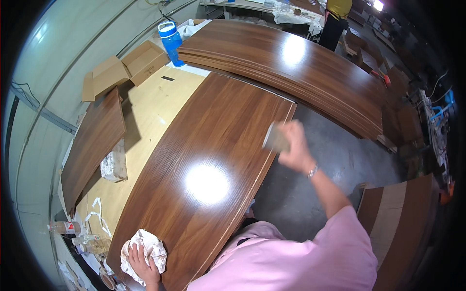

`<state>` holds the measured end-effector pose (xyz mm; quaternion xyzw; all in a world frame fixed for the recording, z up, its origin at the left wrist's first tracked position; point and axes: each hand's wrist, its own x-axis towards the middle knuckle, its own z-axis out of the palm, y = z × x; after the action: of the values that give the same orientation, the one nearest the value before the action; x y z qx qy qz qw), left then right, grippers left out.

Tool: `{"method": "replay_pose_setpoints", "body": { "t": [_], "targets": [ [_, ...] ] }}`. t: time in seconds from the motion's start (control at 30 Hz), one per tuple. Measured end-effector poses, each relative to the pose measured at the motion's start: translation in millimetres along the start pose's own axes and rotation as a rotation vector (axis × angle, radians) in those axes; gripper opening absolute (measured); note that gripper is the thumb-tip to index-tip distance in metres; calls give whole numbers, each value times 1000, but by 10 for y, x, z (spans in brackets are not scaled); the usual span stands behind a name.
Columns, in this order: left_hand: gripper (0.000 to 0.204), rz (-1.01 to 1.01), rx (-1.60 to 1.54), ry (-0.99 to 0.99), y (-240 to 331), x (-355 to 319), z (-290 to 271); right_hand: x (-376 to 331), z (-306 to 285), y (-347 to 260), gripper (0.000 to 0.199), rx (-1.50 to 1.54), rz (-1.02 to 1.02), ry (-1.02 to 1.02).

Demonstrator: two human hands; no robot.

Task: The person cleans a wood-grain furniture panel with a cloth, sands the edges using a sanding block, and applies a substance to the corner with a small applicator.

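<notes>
A long brown wood-grain panel (213,145) stretches in front of me, with a bright light reflected on it. On its near left end my left hand (141,264) is pressed over a crumpled white cloth (154,247) with brownish stains, fingers spread across it. At the panel's right edge, toward the far end, my right hand (295,145) grips a flat grey-tan block (277,138) with a pale edge. Motion blurs that piece, so its exact kind is unclear. It is at the panel's edge; contact cannot be made out.
Beyond lies a stack of similar panels (291,63). At left are a blue bottle (170,42), an open cardboard box (124,70), a leaning panel (94,145), a wrapped block (114,165) and several clear bottles (97,246). Another person (335,19) stands far off. Boards (393,218) are at right.
</notes>
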<state>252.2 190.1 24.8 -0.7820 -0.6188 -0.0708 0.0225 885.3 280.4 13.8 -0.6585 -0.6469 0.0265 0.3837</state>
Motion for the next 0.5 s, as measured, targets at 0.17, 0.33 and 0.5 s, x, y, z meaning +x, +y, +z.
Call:
{"method": "replay_pose_setpoints", "body": {
  "t": [0.17,0.33,0.5],
  "targets": [
    [48,-58,-19,62,-48,-129,-69,-326,134,-886,63,216,-336,-274],
    [54,-24,0,126,49,-32,-112,307,94,595,67,32,72,202],
    [54,-29,6,171,58,-146,-48,-283,438,516,97,-140,-209,232]
  ]
}}
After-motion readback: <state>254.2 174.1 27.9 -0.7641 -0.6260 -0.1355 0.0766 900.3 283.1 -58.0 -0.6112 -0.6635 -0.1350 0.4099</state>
